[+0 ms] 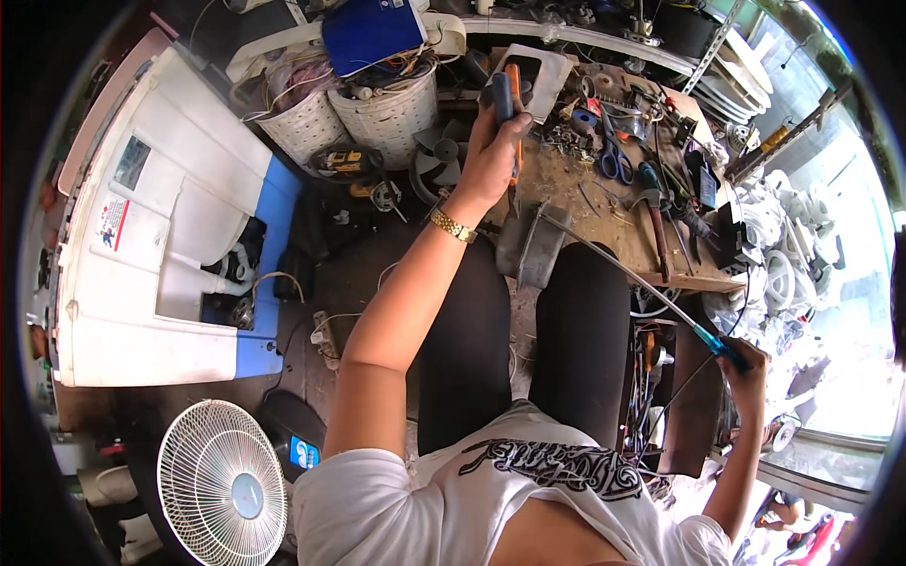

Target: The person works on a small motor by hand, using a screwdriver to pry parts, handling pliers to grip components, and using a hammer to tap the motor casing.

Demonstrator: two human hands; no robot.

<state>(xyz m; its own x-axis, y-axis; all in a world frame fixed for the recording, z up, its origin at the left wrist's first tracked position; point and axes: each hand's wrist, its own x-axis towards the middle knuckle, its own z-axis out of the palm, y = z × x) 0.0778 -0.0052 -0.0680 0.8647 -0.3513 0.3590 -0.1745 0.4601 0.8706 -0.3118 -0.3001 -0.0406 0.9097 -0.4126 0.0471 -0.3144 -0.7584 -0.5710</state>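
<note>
L hand (pixel 493 156) gripping orange-handled tool (pixel 513 80), R hand (pixel 746 366) screwdriver (pixel 708 339); we're best steadying latter by grey block (pixel 530 253), ctr frame.

Long screwdriver (pixel 703 335): teal handle, darker butt, silvery shaft. Two tool handles: orange handle (pixel 513 74), blue-grey handle (pixel 503 90). Metal block (pixel 530 253) dull grey. Wristband (pixel 452 225) gold. T-shirt (pixel 363 495) white, ornate black lettering print across the chest. Trousers (pixel 467 349) plain black. Workbench (pixel 566 189) tan-brown, dark stains. Scissors (pixel 616 166) blue handles. Hammer (pixel 657 236) reddish-brown handle. Baskets (pixel 387 123) white, dotted all over with perforations. Flat box (pixel 376 38) solid blue. Appliance housing (pixel 123 321) white, blue strip, red-and-white label. Drill (pixel 345 160) yellow and black. Fan (pixel 222 481) white grille, pale blue-grey hub.
</note>
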